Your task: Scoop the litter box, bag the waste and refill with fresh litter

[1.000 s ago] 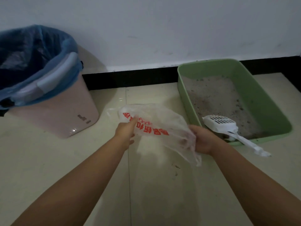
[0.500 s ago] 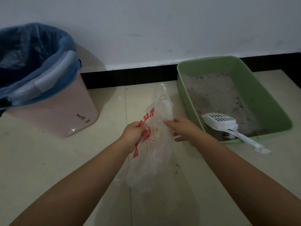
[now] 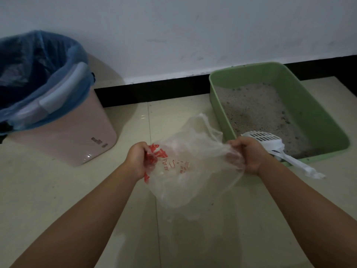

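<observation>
Both hands gripping clear plastic bag (image 3: 193, 171), stretched between left hand (image 3: 138, 159) and right hand (image 3: 249, 154), above floor (image 3: 58, 190). Litter box (image 3: 316, 117) against wall, scoop (image 3: 270, 144) over its near edge.

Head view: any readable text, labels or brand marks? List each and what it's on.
Clear plastic bag, held between left hand and right hand: red printed characters, crumpled and blurred, not readable.
Pink bin: small dark mark low on its front, too small and blurred to read.
Nothing else carries text.

Tiled floor (image 3: 58, 200) carries pink bin (image 3: 77, 132) and green litter box (image 3: 318, 120)
</observation>
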